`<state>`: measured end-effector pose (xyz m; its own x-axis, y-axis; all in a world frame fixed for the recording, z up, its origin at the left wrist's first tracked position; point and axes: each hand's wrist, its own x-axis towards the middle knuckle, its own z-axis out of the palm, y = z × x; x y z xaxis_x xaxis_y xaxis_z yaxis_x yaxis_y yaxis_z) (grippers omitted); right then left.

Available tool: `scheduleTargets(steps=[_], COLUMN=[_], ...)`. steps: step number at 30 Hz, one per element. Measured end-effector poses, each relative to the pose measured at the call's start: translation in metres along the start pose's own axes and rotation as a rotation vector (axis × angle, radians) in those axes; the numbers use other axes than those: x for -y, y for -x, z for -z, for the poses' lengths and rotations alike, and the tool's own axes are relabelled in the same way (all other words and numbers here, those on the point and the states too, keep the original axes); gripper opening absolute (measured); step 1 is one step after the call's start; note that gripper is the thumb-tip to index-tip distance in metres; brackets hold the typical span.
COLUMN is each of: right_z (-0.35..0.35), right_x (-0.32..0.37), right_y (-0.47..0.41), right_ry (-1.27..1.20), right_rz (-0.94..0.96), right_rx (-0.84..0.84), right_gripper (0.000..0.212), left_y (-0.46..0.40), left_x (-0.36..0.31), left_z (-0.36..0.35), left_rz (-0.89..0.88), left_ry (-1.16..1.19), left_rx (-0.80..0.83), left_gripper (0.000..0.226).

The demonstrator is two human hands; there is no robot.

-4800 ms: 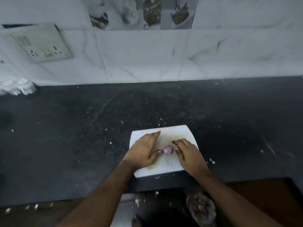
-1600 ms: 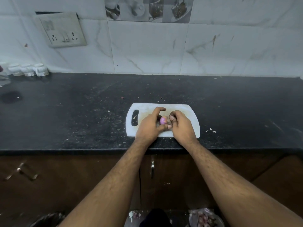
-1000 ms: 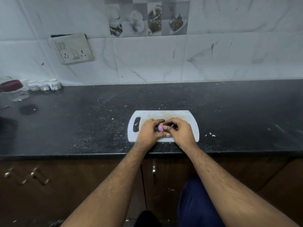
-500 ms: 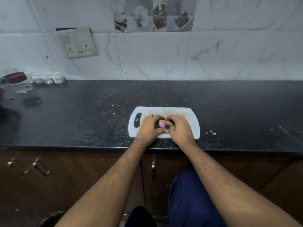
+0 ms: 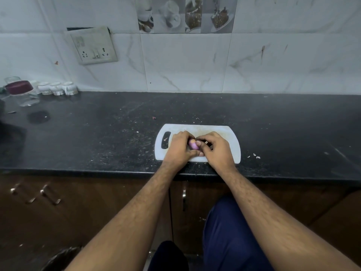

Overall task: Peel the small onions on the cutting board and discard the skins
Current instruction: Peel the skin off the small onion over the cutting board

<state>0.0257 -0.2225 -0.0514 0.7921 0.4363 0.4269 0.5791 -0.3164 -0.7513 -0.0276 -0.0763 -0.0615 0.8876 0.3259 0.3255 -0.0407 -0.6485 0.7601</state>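
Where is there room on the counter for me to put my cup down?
The counter is bare to the right of the cutting board and between the board and the wall. It is crowded on the board, where both hands hold the onion, and at far left by the jars.

Kitchen setting: white marble-look wall tiles (image 5: 185, 63) with a socket plate (image 5: 93, 46) and picture tiles (image 5: 185, 14); speckled black countertop (image 5: 97, 133); dark brown cabinets (image 5: 58, 212) with metal handles (image 5: 48, 196).

Small purple onion (image 5: 193, 146), partly peeled, held above white cutting board (image 5: 230, 137)
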Motion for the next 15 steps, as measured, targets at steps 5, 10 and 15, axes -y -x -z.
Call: scheduleTargets(steps=[5,10,15], right_z=[0.001,0.001,-0.002], right_x=[-0.004,-0.007,-0.012], right_y=[0.0,-0.005,-0.006], right_ry=[-0.056,-0.081,-0.009], right_rz=[-0.06,-0.126,-0.143], right_rx=[-0.011,-0.004,-0.058], right_gripper=[0.012,0.006,0.012], left_y=[0.001,0.005,0.005], left_x=[0.002,0.003,-0.001], left_z=[0.004,0.007,0.006], left_rz=[0.005,0.063,0.055], left_ry=[0.021,0.146,0.122], left_rx=[0.058,0.075,0.137], left_gripper=[0.059,0.051,0.039])
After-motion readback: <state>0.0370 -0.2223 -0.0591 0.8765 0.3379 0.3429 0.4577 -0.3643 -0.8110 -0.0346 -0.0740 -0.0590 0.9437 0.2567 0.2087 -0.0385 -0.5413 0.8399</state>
